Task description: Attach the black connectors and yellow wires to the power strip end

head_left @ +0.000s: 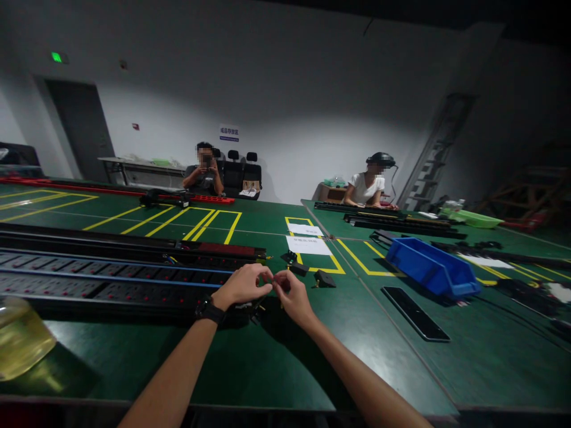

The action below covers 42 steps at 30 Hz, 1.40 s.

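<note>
My left hand [246,285], with a black watch on its wrist, is closed in a pinch at the right end of the long black power strips [147,291]. Thumb and fingertips of my right hand [293,296] are pinched together too, meeting the left fingertips. Whatever is between them is too small or hidden to name. The strips lie side by side, with rows of sockets, red dots and a blue line along them. Just beyond my right hand sit two small black blocks: one end piece [325,279] and another block [298,267] beside it.
A blue bin [432,270] and a dark flat phone-like slab [414,313] lie to the right. A yellowish translucent object [22,342] stands at the near left. White papers [307,245] lie past my hands. Two people [368,187] are across the green table [250,371].
</note>
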Motion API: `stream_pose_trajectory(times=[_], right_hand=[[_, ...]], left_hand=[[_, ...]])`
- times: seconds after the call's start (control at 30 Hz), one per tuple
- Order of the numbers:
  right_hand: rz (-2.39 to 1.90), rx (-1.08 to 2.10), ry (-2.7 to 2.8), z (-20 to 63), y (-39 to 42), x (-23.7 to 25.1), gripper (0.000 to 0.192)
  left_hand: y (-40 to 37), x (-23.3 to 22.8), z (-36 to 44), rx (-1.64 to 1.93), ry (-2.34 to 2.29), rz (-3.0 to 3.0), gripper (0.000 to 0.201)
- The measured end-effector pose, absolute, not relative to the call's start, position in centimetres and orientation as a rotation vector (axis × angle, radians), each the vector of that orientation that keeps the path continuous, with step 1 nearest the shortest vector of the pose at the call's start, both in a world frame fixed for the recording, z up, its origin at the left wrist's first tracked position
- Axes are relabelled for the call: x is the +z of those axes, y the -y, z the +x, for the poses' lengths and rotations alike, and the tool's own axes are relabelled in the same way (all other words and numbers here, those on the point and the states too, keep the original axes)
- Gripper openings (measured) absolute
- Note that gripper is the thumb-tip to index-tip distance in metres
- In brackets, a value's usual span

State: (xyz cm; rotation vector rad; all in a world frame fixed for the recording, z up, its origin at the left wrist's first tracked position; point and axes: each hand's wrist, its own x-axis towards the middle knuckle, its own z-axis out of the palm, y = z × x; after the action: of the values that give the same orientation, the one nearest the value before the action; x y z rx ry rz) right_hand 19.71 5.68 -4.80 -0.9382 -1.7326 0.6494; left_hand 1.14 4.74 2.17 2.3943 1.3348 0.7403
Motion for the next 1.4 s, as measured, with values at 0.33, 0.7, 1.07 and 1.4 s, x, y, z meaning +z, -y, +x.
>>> stream_pose_trajectory(times=[0.33,0.7,1.07,1.4], right_hand=[[-0.909,1.076,1.439,20.0,-6.3,-4.4,0.031],[-0.956,1.339,1.053,20.3,-6.4,-4.2,0.048],[-1.03,1.321,1.154,20.5,-6.7,-4.9,0.049],[-1.047,1.282,1.232,20.4,-6.9,-5.0,0.052]], left_hand=[[-4.8,2.0,1.5,0.738,-1.309,2.399,0.023],[-5.3,2.0,1.1,0.973,-1.492,2.272,0.024],[-7.3,1.0,-1.0,1.068,-1.826,1.922,0.017],[-6.8,1.3,-1.0,0.913,-1.778,2.021,0.016]])
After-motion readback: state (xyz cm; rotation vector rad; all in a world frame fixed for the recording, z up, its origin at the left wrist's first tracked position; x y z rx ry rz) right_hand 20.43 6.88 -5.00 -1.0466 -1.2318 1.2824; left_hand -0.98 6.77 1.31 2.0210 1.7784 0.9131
